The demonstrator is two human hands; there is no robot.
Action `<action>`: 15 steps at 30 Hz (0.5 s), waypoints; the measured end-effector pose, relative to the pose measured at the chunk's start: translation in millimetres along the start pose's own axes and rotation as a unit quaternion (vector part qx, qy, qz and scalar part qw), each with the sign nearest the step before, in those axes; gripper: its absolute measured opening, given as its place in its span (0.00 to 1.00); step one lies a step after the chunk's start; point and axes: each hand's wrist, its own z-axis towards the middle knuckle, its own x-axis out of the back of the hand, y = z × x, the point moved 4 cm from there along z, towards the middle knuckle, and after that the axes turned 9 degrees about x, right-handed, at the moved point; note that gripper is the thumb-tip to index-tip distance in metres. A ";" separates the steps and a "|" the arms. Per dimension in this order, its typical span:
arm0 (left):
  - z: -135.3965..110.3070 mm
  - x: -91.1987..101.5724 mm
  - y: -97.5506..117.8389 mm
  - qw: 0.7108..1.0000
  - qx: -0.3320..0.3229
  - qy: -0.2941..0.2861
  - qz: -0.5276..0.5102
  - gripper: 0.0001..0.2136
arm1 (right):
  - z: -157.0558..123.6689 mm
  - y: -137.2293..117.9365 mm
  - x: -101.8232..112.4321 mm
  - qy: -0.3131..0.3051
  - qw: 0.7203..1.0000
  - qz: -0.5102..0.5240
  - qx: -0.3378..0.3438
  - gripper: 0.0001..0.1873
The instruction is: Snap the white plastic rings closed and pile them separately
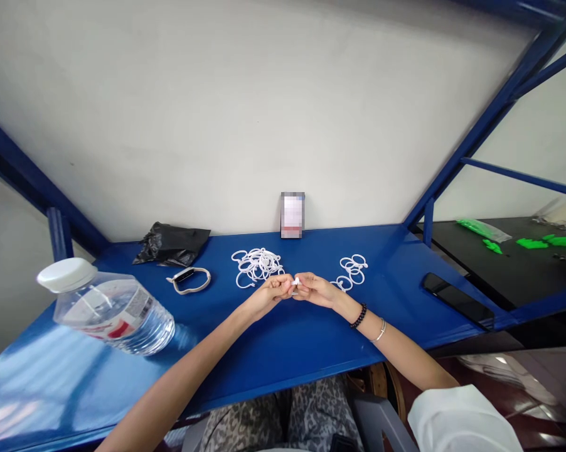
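My left hand (274,290) and my right hand (314,289) meet over the middle of the blue table (287,339), fingers pinched together on a small white plastic ring (295,283) between them. Behind my left hand lies a tangled pile of white rings (257,265). A smaller group of white rings (352,271) lies just behind and to the right of my right hand. My right wrist carries a dark bead bracelet and a thin silver bangle.
A clear water bottle (108,307) with a white cap stands at the left. A watch (189,279) and a black plastic bag (172,245) lie behind it. A small card (292,215) leans on the wall. A dark phone (457,301) lies at the right; green parts (530,242) sit on the neighbouring table.
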 end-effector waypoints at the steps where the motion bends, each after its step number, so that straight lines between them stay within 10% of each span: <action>1: -0.4 0.0 1.6 1.000 -0.011 0.003 -0.015 0.25 | -0.2 -2.0 -0.7 0.001 1.000 0.012 0.010 0.31; 10: -2.1 18.3 10.3 0.983 -0.046 0.122 0.131 0.22 | -2.4 -35.6 20.8 0.045 0.963 -0.263 0.041 0.17; 12: -2.3 28.8 12.7 0.956 -0.065 0.179 0.222 0.21 | -4.4 -49.1 36.9 0.068 0.907 -0.412 0.058 0.15; 15: -4.5 42.4 19.2 0.883 -0.123 0.266 0.367 0.17 | -14.4 -72.2 66.7 0.140 0.749 -0.645 0.051 0.10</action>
